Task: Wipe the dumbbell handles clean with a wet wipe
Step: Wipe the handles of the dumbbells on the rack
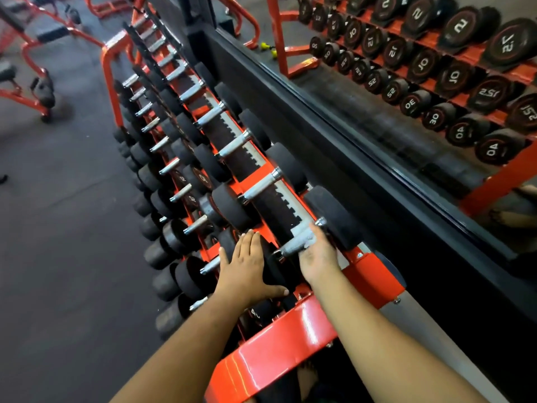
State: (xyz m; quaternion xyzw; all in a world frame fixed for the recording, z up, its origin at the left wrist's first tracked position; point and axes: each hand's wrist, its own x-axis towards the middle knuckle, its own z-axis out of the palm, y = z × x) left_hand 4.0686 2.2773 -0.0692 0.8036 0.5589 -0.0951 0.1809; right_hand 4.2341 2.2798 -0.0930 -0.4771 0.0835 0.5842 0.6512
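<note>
Now | two hands | left hand [247, 263] flat on dumbbell head [273, 269] | right hand [318, 254] grips handle [296, 242] with wipe [302, 229]

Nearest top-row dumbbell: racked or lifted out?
Racked. The dumbbell lies across the orange rack; the right hand grips its handle with a wet wipe, and the left hand rests flat on its near head.

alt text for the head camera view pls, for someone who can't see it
The right hand wipes the nearest dumbbell handle with a wet wipe; the left hand rests flat on that dumbbell's black weight head, on an orange rack.
</note>
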